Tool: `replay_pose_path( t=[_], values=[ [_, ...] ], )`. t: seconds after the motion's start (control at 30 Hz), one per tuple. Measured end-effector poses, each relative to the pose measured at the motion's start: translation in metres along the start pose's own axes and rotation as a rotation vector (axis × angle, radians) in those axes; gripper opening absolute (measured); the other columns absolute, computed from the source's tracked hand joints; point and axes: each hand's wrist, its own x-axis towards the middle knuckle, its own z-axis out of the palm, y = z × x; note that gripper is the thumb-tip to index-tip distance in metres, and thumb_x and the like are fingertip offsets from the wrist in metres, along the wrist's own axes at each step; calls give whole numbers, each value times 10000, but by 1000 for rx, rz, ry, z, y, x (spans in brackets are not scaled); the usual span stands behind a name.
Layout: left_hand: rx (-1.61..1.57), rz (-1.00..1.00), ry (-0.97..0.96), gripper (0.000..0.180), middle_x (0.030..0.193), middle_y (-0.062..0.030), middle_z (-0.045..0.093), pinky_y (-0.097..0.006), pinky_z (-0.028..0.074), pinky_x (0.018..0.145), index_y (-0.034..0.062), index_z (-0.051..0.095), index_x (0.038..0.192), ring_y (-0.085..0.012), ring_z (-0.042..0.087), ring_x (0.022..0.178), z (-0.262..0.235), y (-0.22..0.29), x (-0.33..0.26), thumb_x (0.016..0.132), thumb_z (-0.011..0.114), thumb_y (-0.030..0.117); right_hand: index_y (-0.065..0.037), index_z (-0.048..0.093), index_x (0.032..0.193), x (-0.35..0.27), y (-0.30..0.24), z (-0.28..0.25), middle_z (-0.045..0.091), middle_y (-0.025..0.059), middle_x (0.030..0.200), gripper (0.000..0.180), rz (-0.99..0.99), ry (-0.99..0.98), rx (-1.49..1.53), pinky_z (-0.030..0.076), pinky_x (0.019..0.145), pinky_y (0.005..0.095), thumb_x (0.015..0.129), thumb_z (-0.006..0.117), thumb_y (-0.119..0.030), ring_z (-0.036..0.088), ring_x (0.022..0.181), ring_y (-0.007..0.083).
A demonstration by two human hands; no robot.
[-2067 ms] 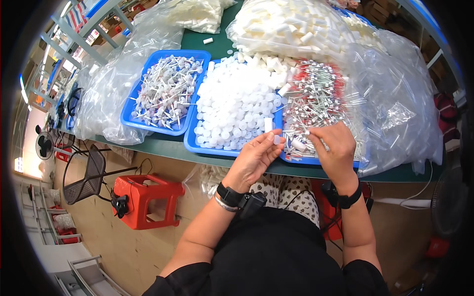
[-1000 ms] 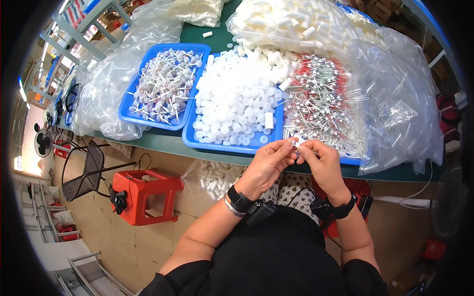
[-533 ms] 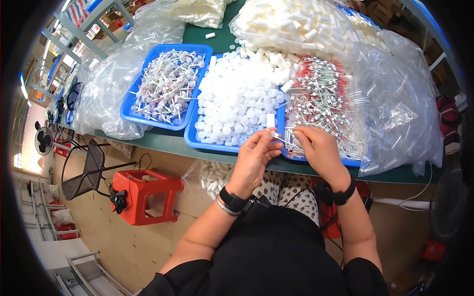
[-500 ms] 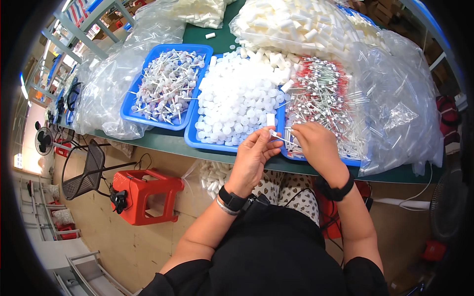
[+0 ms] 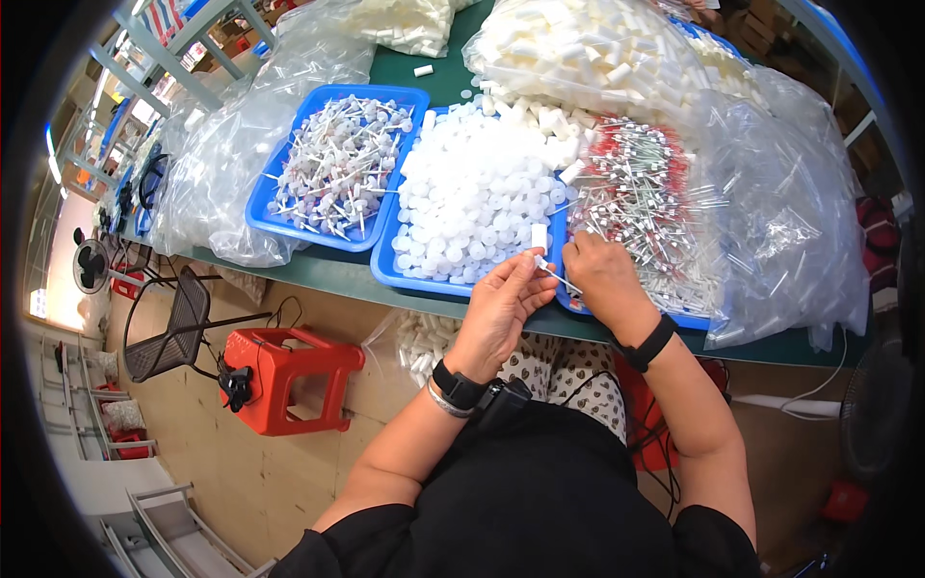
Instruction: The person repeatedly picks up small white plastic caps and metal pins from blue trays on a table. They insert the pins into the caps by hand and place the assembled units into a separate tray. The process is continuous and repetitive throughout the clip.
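Observation:
My left hand (image 5: 503,301) pinches a thin white stick (image 5: 565,280) with a small white piece at its upper end, between thumb and fingers. The stick slants down to the right. Just above those fingertips is a white cylinder (image 5: 539,236); whether they touch it I cannot tell. My right hand (image 5: 607,281) is close by on the right, fingers curled over the near left part of a blue tray of thin metal-and-white pins with red ends (image 5: 641,178). Its fingertips are pressed together, and what they hold, if anything, is hidden.
A middle blue tray (image 5: 424,282) holds translucent white discs. Left of it, another blue tray (image 5: 275,229) contains assembled sticks with discs. Bags of white cylinders (image 5: 588,48) lie behind on the green table (image 5: 328,279), clear plastic bags (image 5: 785,212) at both sides. A red stool (image 5: 289,380) stands left.
My right hand has shifted slightly left and away from me, its wrist turning. The stick in my left hand now tips further downward and shows more fully. The whole view has shifted a little.

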Motion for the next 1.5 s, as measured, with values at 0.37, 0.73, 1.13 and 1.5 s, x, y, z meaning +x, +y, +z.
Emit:
replay_pose_path(
  t=[0.37,0.73,1.13,1.5],
  values=[
    [-17,68,58,359,1040,-102,662,-290,552,836,-10,583,1221,-166,656,933,0,9,3,986,620,259,-18,593,847,-5,7,-2,636,150,882,70,82,-1,203,537,636,362,777,603,-21,665,724,286],
    [-57,131,51,364,1022,-106,660,-283,554,860,-18,576,1224,-175,661,959,11,9,5,982,624,249,-20,616,943,-23,-1,-43,653,140,881,78,425,115,830,510,631,362,877,649,-43,655,712,304],
    [15,91,27,373,1039,-94,673,-261,543,841,-30,561,1273,-147,660,934,19,-1,3,988,613,205,8,640,962,-27,-6,-38,666,137,818,83,350,235,853,516,607,331,902,644,-50,654,663,253],
    [256,86,-27,360,893,0,643,-196,467,655,-18,606,1263,-50,576,749,15,-13,-2,988,620,214,25,623,1061,-29,-15,-36,664,107,676,159,407,108,1062,536,537,298,943,623,-82,681,605,186]
  ],
)
